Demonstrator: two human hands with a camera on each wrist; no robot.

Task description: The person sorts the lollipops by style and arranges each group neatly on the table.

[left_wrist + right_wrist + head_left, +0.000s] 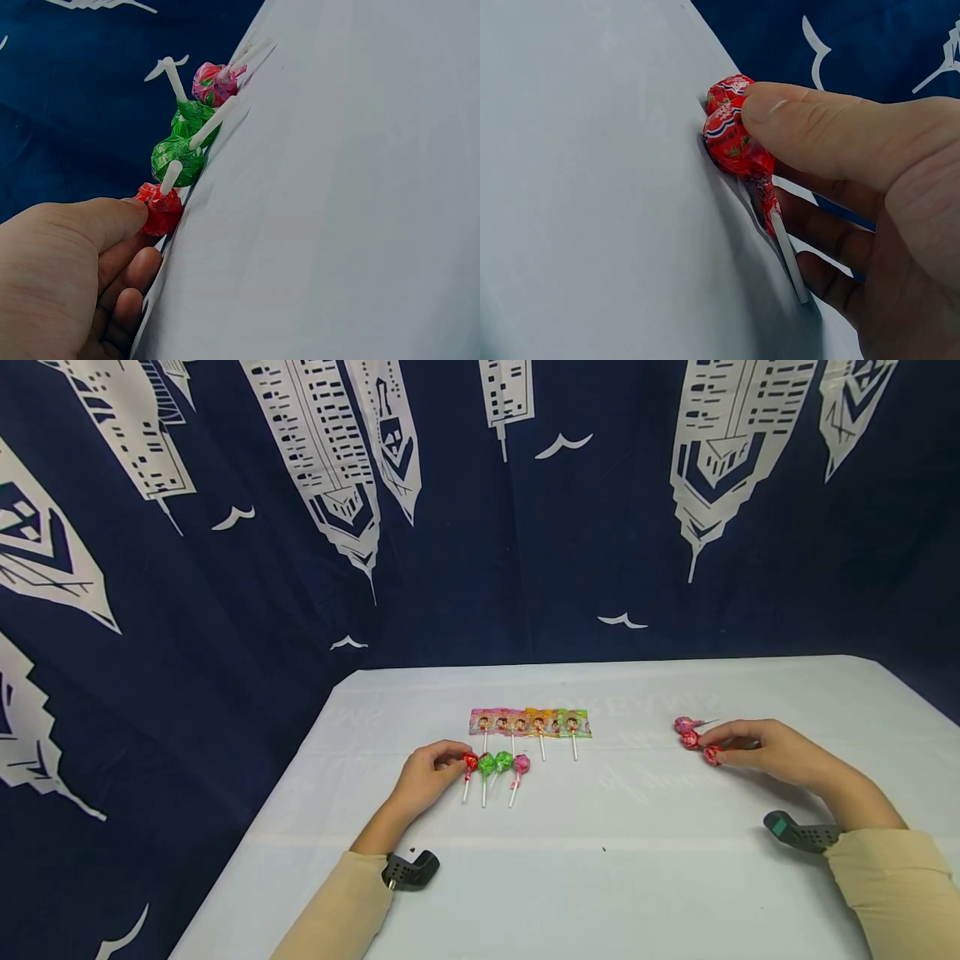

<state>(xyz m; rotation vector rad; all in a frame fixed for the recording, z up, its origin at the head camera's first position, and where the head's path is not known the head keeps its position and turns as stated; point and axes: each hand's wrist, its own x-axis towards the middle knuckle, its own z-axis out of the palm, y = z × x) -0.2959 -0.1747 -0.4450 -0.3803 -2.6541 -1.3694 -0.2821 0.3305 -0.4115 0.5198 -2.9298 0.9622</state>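
Note:
My left hand (422,782) pinches the head of a red lollipop (159,209) between thumb and fingers at the left end of a short row. Beside it lie two green lollipops (487,765) and a pink lollipop (521,764), sticks toward me. At the right of the table, my right hand (786,758) holds a red-wrapped lollipop (739,142) by its head, the thumb on the wrapper and the white stick pointing down along the fingers. Just behind it are another red lollipop (689,739) and a pink one (682,725), their sticks partly hidden by the hand.
Behind the left row lies a line of flat-wrapped lollipops (538,723) in pink, orange and green packets. The white table (570,893) reaches back to a dark blue printed cloth (510,568). Each wrist wears a black device (411,870).

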